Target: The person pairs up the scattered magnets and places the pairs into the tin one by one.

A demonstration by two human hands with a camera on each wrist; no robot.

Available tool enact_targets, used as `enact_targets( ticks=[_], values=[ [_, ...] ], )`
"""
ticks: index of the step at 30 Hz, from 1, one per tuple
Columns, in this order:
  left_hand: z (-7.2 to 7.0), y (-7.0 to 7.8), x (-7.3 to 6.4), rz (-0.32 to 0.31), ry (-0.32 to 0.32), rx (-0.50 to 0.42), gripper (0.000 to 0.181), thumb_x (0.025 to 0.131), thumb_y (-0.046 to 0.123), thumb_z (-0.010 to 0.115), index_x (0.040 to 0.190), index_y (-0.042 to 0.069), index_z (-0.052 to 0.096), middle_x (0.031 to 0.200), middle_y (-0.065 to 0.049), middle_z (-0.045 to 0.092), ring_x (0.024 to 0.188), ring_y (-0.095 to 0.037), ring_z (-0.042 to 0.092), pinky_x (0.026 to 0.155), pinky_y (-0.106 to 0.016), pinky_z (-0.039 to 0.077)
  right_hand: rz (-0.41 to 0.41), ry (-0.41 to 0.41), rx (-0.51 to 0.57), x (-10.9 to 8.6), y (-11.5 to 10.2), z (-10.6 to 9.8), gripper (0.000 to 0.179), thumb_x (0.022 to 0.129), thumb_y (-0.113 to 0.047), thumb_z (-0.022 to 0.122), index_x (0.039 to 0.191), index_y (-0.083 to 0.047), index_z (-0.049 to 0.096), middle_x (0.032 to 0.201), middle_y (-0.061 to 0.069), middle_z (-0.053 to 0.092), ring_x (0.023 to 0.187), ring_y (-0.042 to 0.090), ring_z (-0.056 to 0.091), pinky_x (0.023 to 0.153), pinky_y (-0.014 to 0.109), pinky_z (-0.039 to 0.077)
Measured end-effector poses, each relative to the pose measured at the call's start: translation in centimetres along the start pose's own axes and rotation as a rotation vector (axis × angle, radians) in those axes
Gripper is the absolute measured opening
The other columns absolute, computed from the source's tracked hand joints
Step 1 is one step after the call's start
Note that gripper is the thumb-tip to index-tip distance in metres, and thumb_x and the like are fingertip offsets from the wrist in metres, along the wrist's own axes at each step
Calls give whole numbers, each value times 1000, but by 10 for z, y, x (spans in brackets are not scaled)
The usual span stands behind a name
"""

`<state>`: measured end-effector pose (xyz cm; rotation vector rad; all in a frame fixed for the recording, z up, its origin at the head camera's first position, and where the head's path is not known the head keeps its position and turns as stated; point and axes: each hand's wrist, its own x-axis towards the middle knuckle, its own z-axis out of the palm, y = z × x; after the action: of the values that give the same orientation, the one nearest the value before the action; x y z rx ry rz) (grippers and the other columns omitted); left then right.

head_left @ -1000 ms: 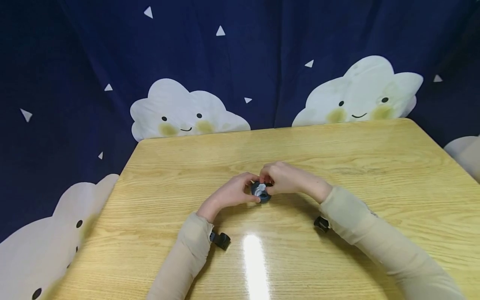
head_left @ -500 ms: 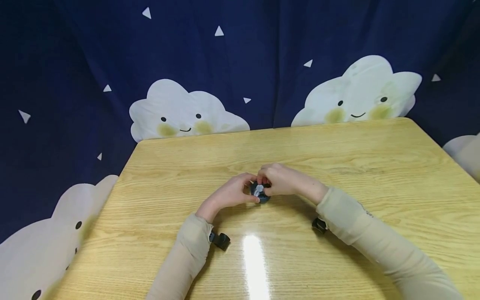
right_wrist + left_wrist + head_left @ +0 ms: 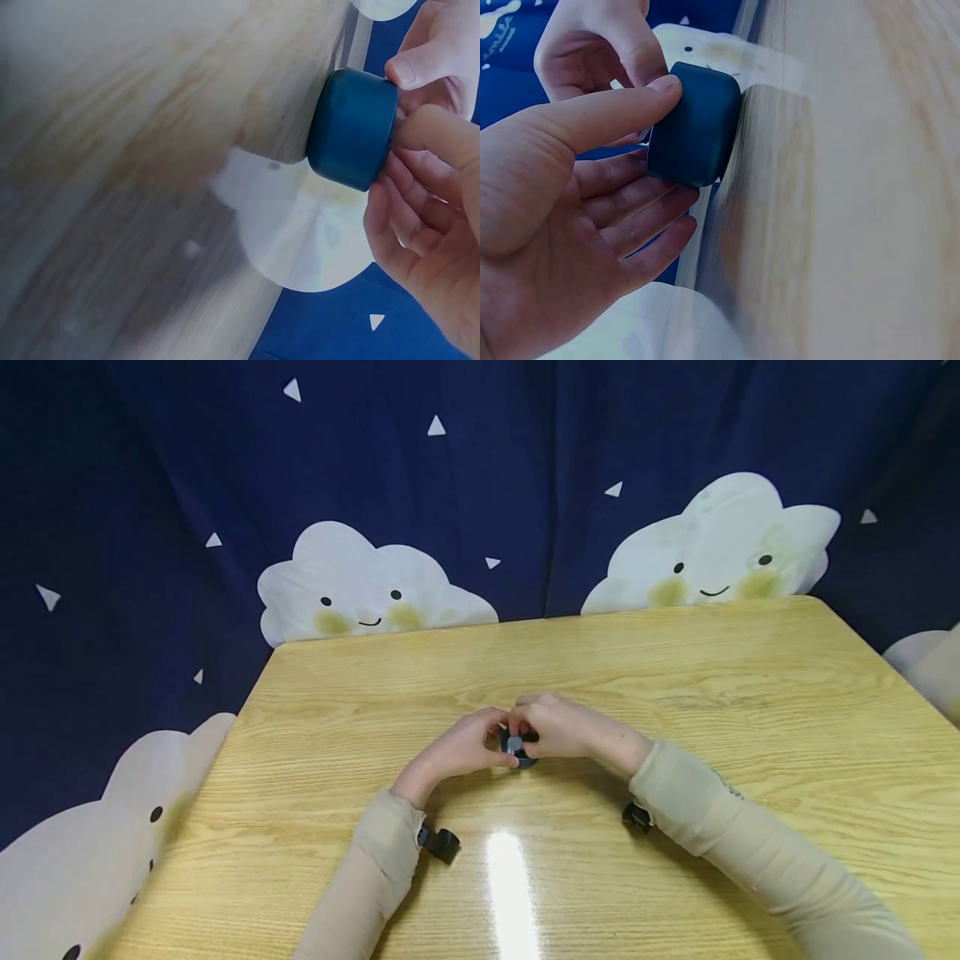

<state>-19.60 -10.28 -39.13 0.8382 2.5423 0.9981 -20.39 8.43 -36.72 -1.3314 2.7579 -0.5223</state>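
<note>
A small, round, dark blue cup [image 3: 528,762] stands on the wooden table between my two hands. Its smooth side [image 3: 697,124] shows in the left wrist view, base against the tabletop. My left hand [image 3: 467,746] holds it round the side, thumb near the rim and fingers opposite. From the right, my right hand [image 3: 562,727] reaches over the opening. Between its fingertips a small, light grey, many-sided piece [image 3: 513,743] shows at the cup's mouth; its kind is too small to tell. In the right wrist view, the right fingers [image 3: 431,131] are at the cup's rim and hide the opening.
The wooden table [image 3: 360,685] reaches back to a dark blue curtain [image 3: 360,452] with white clouds. A black wrist camera [image 3: 442,845] hangs below the left sleeve, another black camera [image 3: 637,816] below the right. Bright glare lies on the tabletop near the front.
My right hand has moved slightly left and nearer to me, and the grey piece has shifted with it over the cup. My left hand keeps its hold on the cup.
</note>
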Motion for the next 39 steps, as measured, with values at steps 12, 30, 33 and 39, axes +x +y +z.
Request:
enact_targets(
  ticks=[12, 30, 33, 39],
  values=[
    [-1, 1, -2, -20, 10, 11, 53, 77, 25, 73, 125, 13, 52, 112, -1, 56, 97, -15, 53, 82, -30, 44, -58, 9, -11, -1, 0, 0, 11, 73, 0, 66, 82, -6, 65, 79, 0, 56, 70, 8, 52, 63, 19, 46],
    [0, -1, 1, 21, -3, 27, 59, 78, 25, 72, 129, 9, 47, 123, -5, 53, 100, -17, 54, 87, -32, 44, -43, 77, 13, -15, 11, -1, 10, 78, -4, 63, 86, -8, 68, 83, -1, 60, 72, 7, 54, 66, 22, 47],
    [0, -2, 0, 19, 7, 35, 60, 77, 25, 73, 129, 7, 47, 123, -7, 53, 101, -18, 55, 88, -32, 43, -24, 90, 3, -19, 14, -2, 9, 80, -9, 63, 87, -9, 69, 82, -3, 60, 70, 5, 53, 64, 22, 46],
    [-2, -1, -2, 20, 11, 73, 54, 78, 25, 71, 125, 7, 50, 120, -6, 55, 103, -19, 54, 90, -32, 43, 36, 118, -64, -29, 19, -8, 12, 87, -18, 59, 89, -13, 70, 83, -6, 60, 70, 5, 53, 64, 26, 45]
  ],
)
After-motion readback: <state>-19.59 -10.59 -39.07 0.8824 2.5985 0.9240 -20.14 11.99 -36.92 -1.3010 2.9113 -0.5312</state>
